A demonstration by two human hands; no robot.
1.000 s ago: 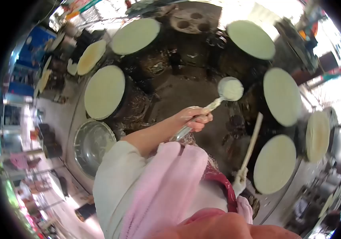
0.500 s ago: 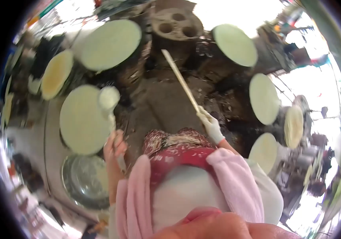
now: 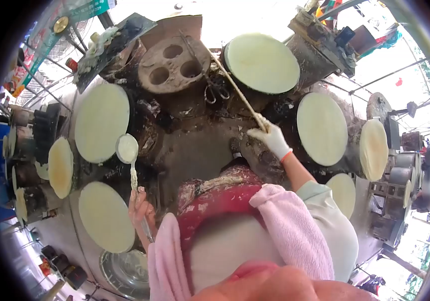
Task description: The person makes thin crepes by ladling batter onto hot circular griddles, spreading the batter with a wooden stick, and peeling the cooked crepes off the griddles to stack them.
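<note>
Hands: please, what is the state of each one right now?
Left hand: closed, holding a ladle by the handle.
Right hand: gloved, closed, holding a long stick.

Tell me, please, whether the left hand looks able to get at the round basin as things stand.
Probably yes: the round basin appears near the left hand, a pale disc overlapping its far edge, but the ladle this hand holds would likely need setting down first.

The left hand (image 3: pixel 142 211) holds a ladle (image 3: pixel 127 149), the gloved right hand (image 3: pixel 272 140) a long stick (image 3: pixel 236 88).
</note>
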